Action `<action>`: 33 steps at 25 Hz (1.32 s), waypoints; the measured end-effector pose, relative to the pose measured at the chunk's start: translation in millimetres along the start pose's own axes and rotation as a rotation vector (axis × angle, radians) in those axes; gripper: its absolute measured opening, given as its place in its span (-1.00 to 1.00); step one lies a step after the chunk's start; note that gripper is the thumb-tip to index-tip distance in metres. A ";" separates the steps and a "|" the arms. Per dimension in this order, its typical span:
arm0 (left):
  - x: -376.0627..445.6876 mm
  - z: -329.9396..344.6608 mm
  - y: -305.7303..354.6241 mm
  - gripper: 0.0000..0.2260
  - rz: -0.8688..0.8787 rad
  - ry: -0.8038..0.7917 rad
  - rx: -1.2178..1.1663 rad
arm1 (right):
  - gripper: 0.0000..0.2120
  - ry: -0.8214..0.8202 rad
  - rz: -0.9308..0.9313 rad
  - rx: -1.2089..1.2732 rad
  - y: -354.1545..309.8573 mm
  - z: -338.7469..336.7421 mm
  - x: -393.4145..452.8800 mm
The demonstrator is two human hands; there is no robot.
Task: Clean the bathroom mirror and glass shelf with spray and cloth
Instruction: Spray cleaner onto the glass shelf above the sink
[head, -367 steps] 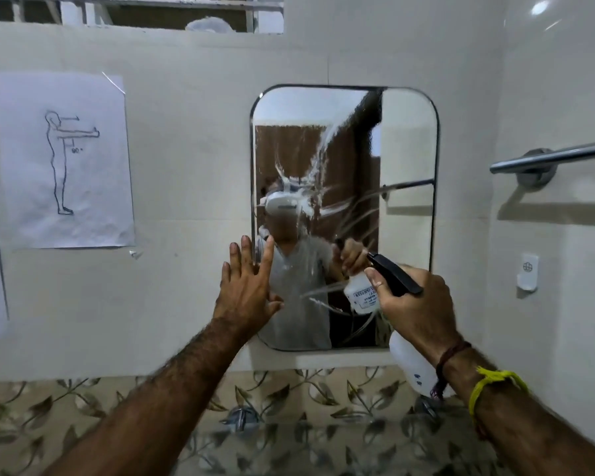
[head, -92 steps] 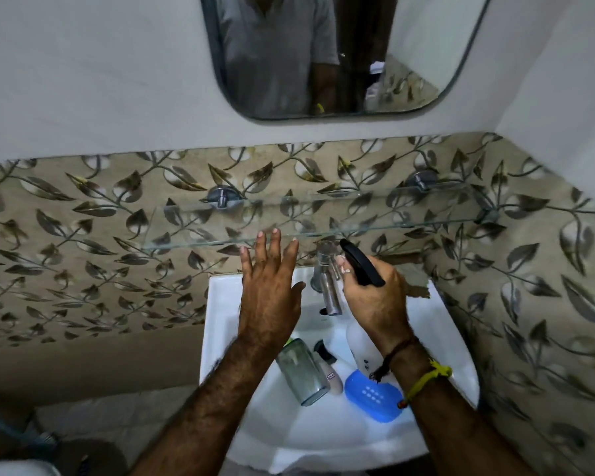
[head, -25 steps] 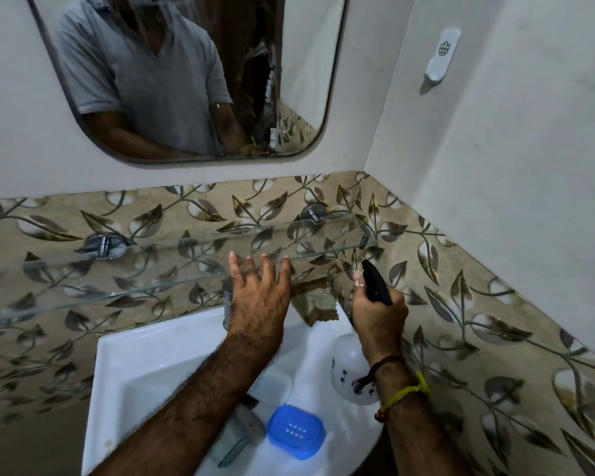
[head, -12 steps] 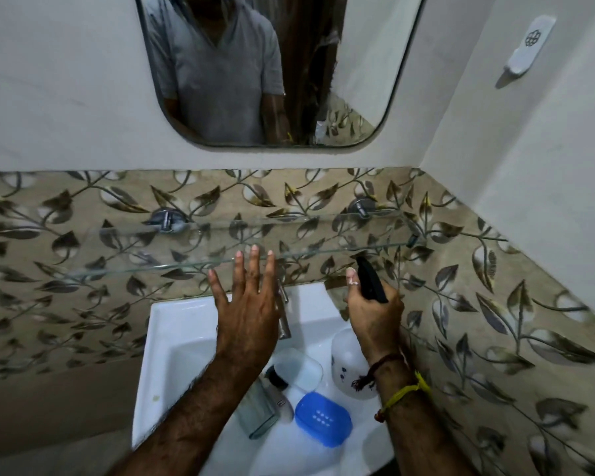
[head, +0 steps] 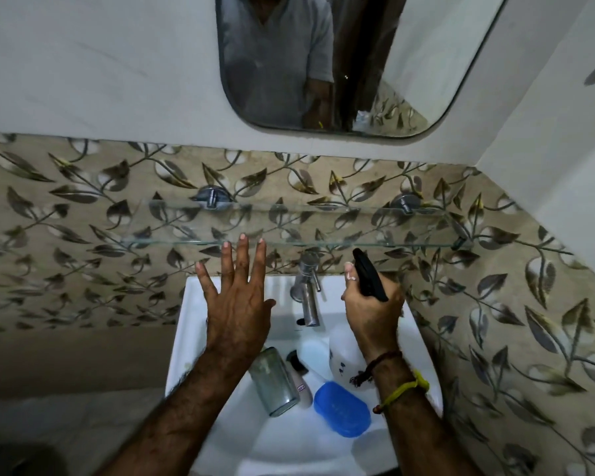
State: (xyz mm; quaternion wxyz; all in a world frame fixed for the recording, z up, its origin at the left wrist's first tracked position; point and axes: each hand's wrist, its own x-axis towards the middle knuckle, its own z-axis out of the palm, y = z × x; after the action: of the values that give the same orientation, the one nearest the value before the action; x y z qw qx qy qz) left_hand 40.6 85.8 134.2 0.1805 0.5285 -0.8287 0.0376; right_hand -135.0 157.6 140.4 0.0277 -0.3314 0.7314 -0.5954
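Note:
A clear glass shelf [head: 323, 228] runs across the leaf-patterned tiles, held by two chrome brackets. The mirror [head: 409, 63] hangs above it and reflects a person in a grey shirt. My right hand [head: 371, 314] grips the neck of a white spray bottle [head: 344, 355], its black nozzle pointing up toward the shelf's front edge. My left hand [head: 237, 297] is spread flat with straight fingers just below the shelf's front edge, fingertips at its level; it holds nothing. No cloth is in view.
A white basin [head: 193, 338] sits under the shelf with a chrome tap [head: 308, 293] at its back. Inside lie a glass tumbler [head: 272, 383], a small tube [head: 299, 383] and a blue soap box [head: 342, 408]. A side wall closes in on the right.
The view has swung left and centred on the basin and shelf. Both hands keep their poses below the shelf, the right one still holding the spray bottle.

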 end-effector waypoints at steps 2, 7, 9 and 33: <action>0.0 -3.4 -9.0 -0.01 -0.037 -0.006 0.009 | -0.72 -0.054 -0.009 -0.013 -6.0 9.2 -4.7; -2.7 -16.5 -30.9 -0.06 -0.102 -0.046 -0.003 | -0.65 -0.148 -0.036 0.000 -27.3 30.5 -23.5; -3.3 -22.6 -40.0 -0.06 -0.146 -0.074 -0.013 | -0.65 -0.188 -0.056 -0.011 -29.6 40.2 -29.9; -8.5 -45.3 -102.8 -0.19 -0.345 -0.095 -0.148 | -0.69 -0.590 -0.339 0.060 -121.2 131.2 -73.7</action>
State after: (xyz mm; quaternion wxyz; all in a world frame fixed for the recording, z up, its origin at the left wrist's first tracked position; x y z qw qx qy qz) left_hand 146.9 59.4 160.4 0.1833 0.6491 -0.7339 -0.0798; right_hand 34.2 75.3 184.1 0.1484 -0.6055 0.6085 -0.4910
